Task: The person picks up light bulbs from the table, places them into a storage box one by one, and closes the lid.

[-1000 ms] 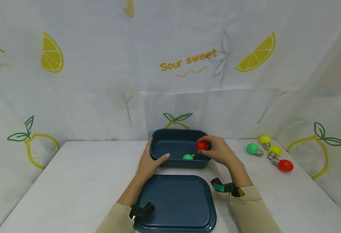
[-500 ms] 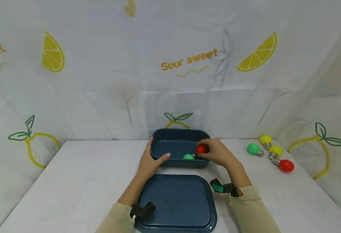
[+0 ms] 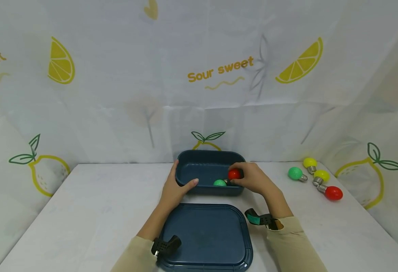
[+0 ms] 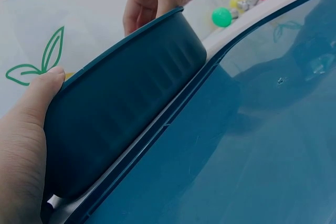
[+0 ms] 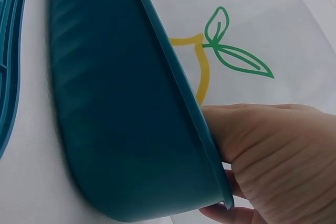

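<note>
a person's right hand [image 3: 256, 179] is pinching a red bulb [image 3: 234, 174] inside the right end of a dark blue box [image 3: 195, 170], while the left hand [image 3: 173, 190] is gripping the box's left end. a green bulb [image 3: 219, 183] is lying beside the red one, whose contact with the box floor is hard to tell. a blue lid [image 3: 207, 235] is lying in front; four more bulbs [image 3: 322, 175] are resting at right.

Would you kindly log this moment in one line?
left hand: grips box; right hand: holds red bulb; green bulb: in box; yellow bulbs: on table
</note>
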Tool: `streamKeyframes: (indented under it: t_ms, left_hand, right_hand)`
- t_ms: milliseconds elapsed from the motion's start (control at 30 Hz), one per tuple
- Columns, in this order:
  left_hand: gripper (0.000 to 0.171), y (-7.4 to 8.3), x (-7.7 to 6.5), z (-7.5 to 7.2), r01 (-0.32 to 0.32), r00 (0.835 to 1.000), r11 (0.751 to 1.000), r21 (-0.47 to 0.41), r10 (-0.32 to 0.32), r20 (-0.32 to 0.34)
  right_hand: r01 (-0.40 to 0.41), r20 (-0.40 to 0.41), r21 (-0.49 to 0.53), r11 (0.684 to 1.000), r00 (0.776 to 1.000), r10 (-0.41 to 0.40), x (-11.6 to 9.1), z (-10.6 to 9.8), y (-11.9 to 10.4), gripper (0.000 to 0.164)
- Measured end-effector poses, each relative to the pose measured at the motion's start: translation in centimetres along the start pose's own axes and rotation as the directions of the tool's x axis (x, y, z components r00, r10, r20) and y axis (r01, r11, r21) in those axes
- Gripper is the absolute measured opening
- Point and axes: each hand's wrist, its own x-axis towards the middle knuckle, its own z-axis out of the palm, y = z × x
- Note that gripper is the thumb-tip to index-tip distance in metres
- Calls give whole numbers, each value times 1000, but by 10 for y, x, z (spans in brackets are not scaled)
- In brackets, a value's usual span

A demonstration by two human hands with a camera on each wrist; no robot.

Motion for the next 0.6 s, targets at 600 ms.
streamKeyframes:
  t_ms: [600]
  left_hand:
    - [103,0,0,1,3,1000,1000,3,-3,-2]
  right_hand:
    - [25,-121,-12,1000,992,-26,-7,-14,1,36]
